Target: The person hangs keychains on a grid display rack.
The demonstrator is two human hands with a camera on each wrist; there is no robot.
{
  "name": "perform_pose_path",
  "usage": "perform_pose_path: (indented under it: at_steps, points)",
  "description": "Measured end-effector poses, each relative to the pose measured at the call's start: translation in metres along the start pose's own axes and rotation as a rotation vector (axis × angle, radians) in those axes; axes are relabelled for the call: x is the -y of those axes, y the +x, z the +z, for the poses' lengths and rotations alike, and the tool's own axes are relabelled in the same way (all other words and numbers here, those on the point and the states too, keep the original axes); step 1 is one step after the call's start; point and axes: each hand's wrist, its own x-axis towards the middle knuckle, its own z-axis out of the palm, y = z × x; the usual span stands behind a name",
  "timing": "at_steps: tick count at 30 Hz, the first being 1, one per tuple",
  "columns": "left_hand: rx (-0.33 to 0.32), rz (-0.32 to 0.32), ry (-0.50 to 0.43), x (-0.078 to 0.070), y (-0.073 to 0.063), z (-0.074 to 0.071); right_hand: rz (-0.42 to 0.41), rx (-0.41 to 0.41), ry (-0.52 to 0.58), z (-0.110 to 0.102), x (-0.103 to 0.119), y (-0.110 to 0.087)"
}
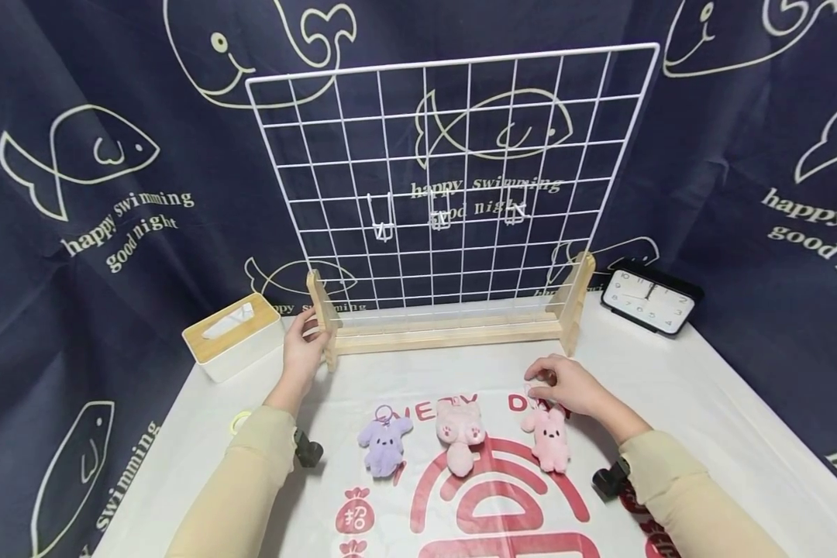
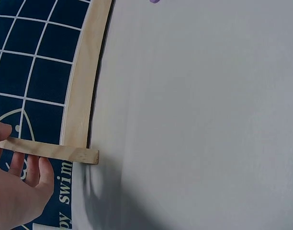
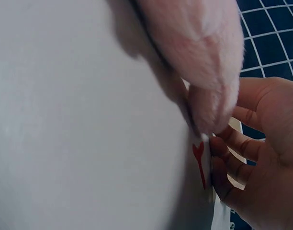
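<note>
My left hand (image 1: 303, 350) holds the left wooden upright (image 1: 324, 314) of a white wire grid rack (image 1: 446, 170). In the left wrist view, the thumb lies on one side of the wood and the fingers on the other. My right hand (image 1: 570, 386) has its fingertips at the ring on top of a pink plush keychain (image 1: 550, 442), pinching it there. That plush fills the top of the right wrist view, beside the fingers (image 3: 232, 158). A purple plush keychain (image 1: 382, 447) and a pale pink plush keychain (image 1: 459, 434), tail toward me, lie to its left.
Several white hooks, one a hook (image 1: 384, 231) at left, hang on the grid. A tissue box (image 1: 244, 353) stands left of the rack and a clock (image 1: 649, 298) right of it. A yellow-green ring (image 1: 239, 421) lies by the left sleeve. The white tablecloth (image 1: 418, 368) has red print.
</note>
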Motion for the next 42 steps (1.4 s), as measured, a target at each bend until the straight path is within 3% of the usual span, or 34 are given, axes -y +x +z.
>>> perform_pose_path:
  at_steps: [9, 20, 26, 34, 42]
  points:
    - [0.008, -0.01, 0.009, 0.001, 0.0, 0.0, 0.006, -0.034, 0.0, 0.006, 0.0, 0.002]
    - [0.013, -0.038, 0.001, 0.003, -0.001, 0.004, -0.002, -0.018, -0.042, 0.004, 0.001, -0.001]
    - [0.013, -0.03, 0.004, -0.001, -0.001, 0.001, -0.057, -0.06, 0.026, 0.005, 0.001, -0.002]
    - [0.016, -0.036, 0.028, -0.002, -0.001, 0.001, -0.038, -0.057, 0.045, 0.002, 0.006, -0.004]
    - [0.02, -0.042, 0.022, -0.002, 0.0, -0.001, -0.079, -0.12, 0.097, -0.004, 0.013, -0.008]
